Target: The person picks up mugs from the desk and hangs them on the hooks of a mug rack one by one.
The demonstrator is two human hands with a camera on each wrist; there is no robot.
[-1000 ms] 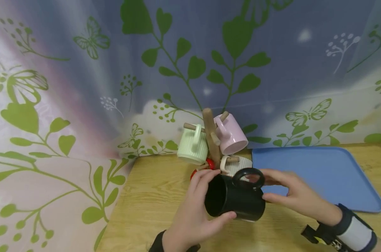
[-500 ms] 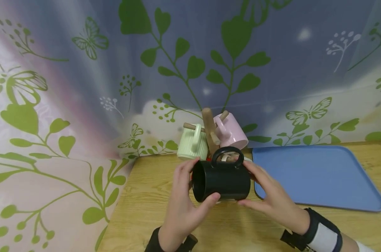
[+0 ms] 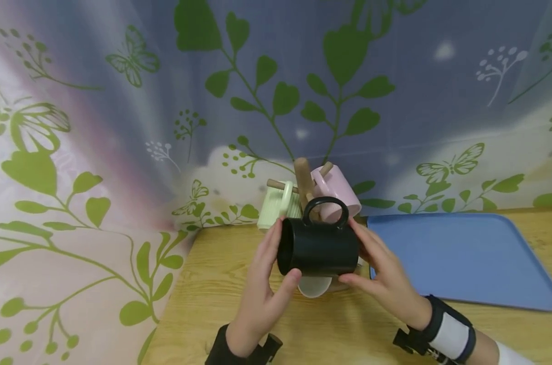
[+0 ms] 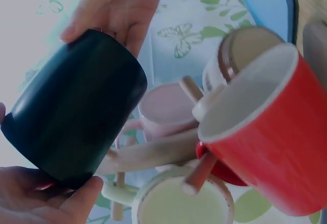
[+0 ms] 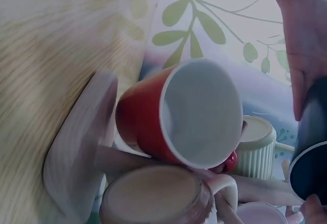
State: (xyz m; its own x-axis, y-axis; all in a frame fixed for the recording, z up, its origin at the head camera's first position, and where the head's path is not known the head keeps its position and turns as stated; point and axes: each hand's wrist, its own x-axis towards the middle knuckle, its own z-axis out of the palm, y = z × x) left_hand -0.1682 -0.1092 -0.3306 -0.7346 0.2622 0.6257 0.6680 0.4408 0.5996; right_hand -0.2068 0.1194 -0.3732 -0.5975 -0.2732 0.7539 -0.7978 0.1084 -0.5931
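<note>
A black mug [image 3: 323, 247] lies sideways in the air between my hands, its mouth to the left and its loop handle upward. My left hand [image 3: 263, 289] grips the mouth end, thumb in front and fingers behind. The base end is held by my right hand [image 3: 385, 276], thumb low and fingers higher up. Just beyond the mug stands a wooden mug tree [image 3: 302, 170]. On its pegs hang a pale green mug [image 3: 276, 205], a pink mug [image 3: 344, 190], a red mug [image 4: 276, 137] and a white mug [image 5: 153, 193], the last two mostly hidden in the head view.
A blue tray [image 3: 463, 258] lies on the wooden table [image 3: 203, 294] to the right of the tree. Behind everything hangs a curtain [image 3: 385, 126] printed with leaves and butterflies. The tree's wooden base [image 5: 82, 147] shows in the right wrist view.
Both hands have carried the black mug up and to the left, toward the tree. My right hand has closed in on its base end. A white mug interior now shows below it.
</note>
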